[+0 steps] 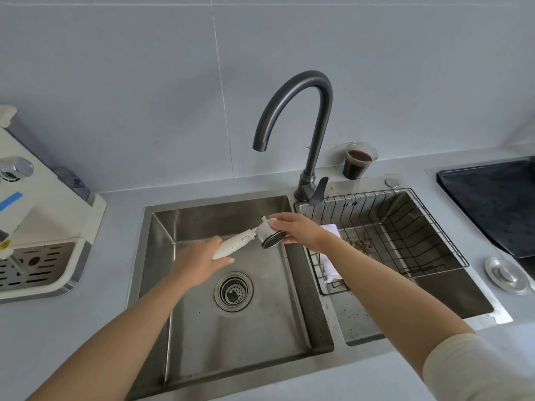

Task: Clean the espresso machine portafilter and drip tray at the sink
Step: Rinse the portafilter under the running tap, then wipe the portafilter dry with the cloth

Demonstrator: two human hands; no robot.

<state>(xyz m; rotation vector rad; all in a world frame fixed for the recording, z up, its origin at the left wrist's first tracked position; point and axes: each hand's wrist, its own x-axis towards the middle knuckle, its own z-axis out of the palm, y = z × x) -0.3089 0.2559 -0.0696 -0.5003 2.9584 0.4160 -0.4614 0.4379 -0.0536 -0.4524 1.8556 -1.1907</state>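
Portafilter (251,238) held over the sink (231,342): my left hand (199,261) wraps the white handle, right hand (301,230) fingers (279,224) clamped on the metal head. Feels rigid, probably head-heavy, slick once wet, so the handle's my safest hold.

Single head-worn view, steeply down onto the sink (162,227), near.
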